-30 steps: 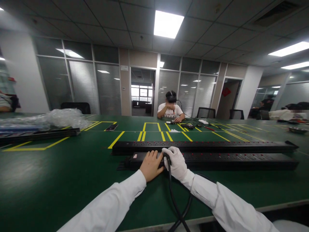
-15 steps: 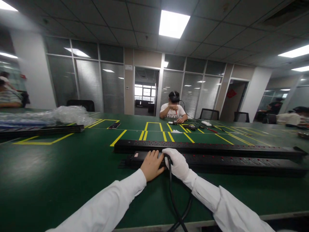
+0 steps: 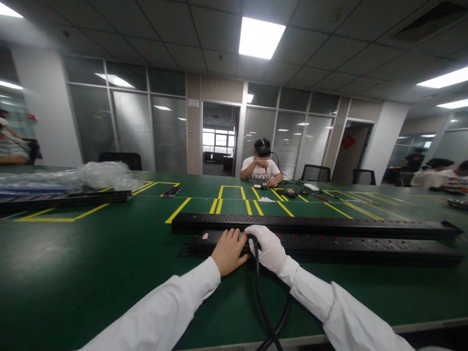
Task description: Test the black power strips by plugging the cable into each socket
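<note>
Two long black power strips with small red marks lie side by side across the green table. Bare, my left hand (image 3: 229, 252) rests with spread fingers on the nearer strip (image 3: 343, 248), close to its left end. My right hand (image 3: 266, 247), in a white glove, is closed round a thick black cable (image 3: 258, 287) right beside the left one, over the same strip. From there the cable hangs in a loop toward the table's front edge. The farther strip (image 3: 310, 223) lies just behind, touched by neither hand.
Clear plastic wrap (image 3: 106, 175) and dark rails (image 3: 91, 197) lie at the left. A phone (image 3: 172, 191) sits behind yellow tape lines. Across the table (image 3: 109, 273), a person (image 3: 261, 168) sits near cables and a white object (image 3: 311, 187). Other people are at both sides.
The view has shifted very slightly. Both hands keep their places on the nearer strip and the cable.
</note>
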Demonstrator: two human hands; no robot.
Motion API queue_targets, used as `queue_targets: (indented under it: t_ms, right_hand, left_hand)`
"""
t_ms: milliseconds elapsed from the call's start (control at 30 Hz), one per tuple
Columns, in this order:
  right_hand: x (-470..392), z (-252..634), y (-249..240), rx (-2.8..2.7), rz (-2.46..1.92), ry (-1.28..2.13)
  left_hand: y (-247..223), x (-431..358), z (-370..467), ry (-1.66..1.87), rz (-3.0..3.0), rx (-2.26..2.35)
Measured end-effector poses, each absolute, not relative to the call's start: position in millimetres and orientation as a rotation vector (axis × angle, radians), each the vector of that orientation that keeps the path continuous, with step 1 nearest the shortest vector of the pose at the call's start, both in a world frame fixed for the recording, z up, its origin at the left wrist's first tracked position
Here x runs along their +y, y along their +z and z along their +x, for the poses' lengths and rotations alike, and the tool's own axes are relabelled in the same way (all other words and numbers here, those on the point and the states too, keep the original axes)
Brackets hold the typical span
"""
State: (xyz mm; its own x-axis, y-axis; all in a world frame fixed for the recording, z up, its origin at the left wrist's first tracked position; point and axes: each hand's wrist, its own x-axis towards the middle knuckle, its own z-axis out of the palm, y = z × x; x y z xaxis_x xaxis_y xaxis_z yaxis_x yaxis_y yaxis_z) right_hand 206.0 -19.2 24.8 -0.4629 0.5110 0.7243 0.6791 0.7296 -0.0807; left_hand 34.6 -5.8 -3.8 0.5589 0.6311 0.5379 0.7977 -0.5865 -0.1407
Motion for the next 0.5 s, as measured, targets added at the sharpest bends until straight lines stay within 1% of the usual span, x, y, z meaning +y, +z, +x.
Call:
queue_targets:
  t_ms: [500]
  right_hand:
    - [-17.8,206.1,24.9,-2.138,-0.832,-0.298]
  left_hand:
    - [-1.4,-6.9,34.5,-0.578,-2.454,-1.196]
